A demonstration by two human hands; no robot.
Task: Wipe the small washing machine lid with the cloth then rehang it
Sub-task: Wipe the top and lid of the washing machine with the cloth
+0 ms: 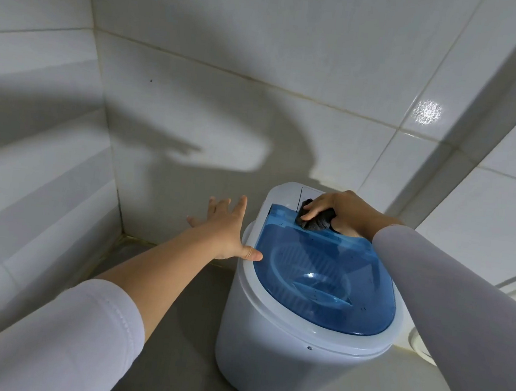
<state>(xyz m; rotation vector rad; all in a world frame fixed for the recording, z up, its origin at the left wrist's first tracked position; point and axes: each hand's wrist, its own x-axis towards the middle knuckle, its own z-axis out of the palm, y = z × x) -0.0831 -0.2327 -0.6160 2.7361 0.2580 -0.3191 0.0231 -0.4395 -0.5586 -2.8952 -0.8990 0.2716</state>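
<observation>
I see the small washing machine (292, 342) standing on the grey floor (185, 331) in a corner of white tiled walls (263, 68). Its blue see-through lid (321, 278) is closed and lies flat on the top. The lid is longer than it is wide; its long axis goes from the straight hinge edge at the far side, near the wall, to the rounded edge that points toward me and a little to the right. Through the lid I can see the ribbed bottom of the tub; I cannot tell if there is anything in it.

My right hand (341, 212) is closed around the dark cloth (316, 221), which is bunched up and pressed on the far edge of the lid, beside the white control panel (306, 197). My left hand (226, 228) is wide, with the fingers spread and holding nothing; its thumb touches the white rim at the left side of the machine.
</observation>
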